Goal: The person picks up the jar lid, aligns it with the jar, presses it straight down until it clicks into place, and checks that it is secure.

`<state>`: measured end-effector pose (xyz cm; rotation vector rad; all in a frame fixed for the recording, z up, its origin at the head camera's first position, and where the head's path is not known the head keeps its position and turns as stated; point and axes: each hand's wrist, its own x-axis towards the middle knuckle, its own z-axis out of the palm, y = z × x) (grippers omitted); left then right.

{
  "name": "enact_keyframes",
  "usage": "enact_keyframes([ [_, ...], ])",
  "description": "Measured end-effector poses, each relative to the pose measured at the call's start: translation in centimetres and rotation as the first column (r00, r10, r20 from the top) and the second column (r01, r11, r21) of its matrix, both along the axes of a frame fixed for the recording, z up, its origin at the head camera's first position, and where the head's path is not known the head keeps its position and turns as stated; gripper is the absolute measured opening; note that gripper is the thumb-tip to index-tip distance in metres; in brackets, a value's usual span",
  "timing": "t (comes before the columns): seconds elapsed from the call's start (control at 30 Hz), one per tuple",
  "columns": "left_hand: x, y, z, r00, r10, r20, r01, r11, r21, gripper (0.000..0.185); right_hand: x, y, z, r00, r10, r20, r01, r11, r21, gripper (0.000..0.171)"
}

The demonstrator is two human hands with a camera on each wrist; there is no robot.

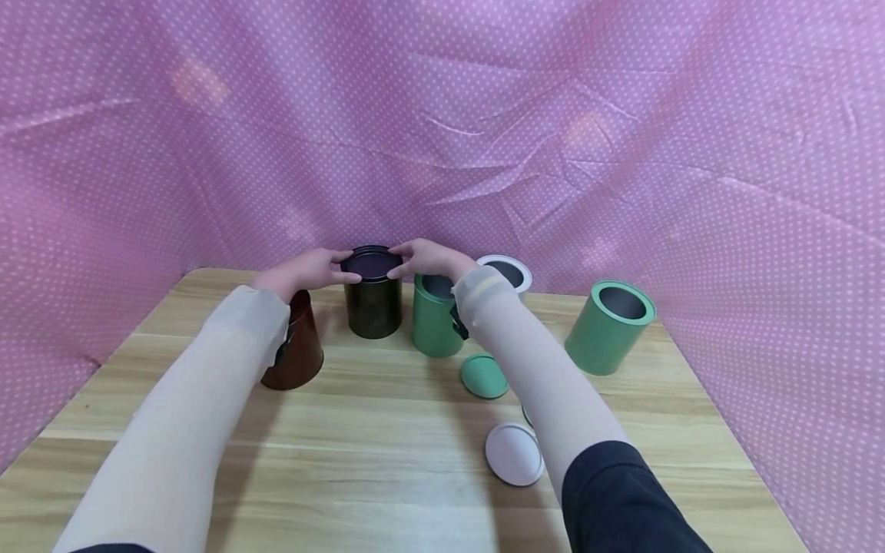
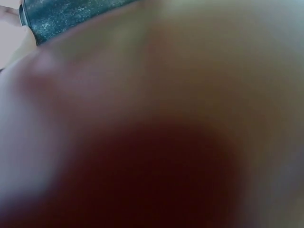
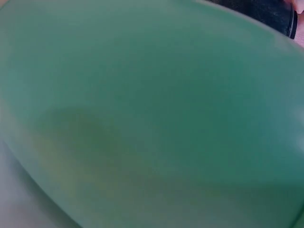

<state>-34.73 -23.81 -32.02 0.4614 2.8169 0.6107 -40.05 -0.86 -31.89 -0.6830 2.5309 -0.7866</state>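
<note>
Upright black tin point(image 1: 373, 296), lid point(image 1: 372, 263) on top

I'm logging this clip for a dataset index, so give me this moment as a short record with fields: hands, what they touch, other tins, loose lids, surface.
left hand: left hand at the left of the black tin's rim, fingers curled on it
right hand: right hand on the right of that rim
touched thing: black tin, upright, dark lid on top
other tins: dark red tin; two green tins; white tin, partly hidden
loose lids: green lid; white lid
surface: wooden table
</note>
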Motion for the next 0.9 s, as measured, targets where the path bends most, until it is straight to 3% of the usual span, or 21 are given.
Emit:
enact_keyframes([
  [0.3,0.25,0.01,0.48,0.999,-0.01,0.031,0.01,1.0,0.003,0.078,-0.05,-0.01,-0.07,0.999,-0.035,0.021,0.034,0.999,0.014,0.065],
  [0.57,-0.12,-0.11,0.23,0.999,0.007,0.042,-0.008,1.0,0.022,0.078,0.11,0.11,0.0,1.0,-0.007,-0.001,0.007,1.0,0.025,0.065],
  [0.9,-0.26,0.1,0.26,0.998,0.027,0.054,-0.031,0.996,0.086,0.077,0.16,-0.04,-0.21,1.0,-0.026,-0.011,0.026,1.0,0.006,0.065],
])
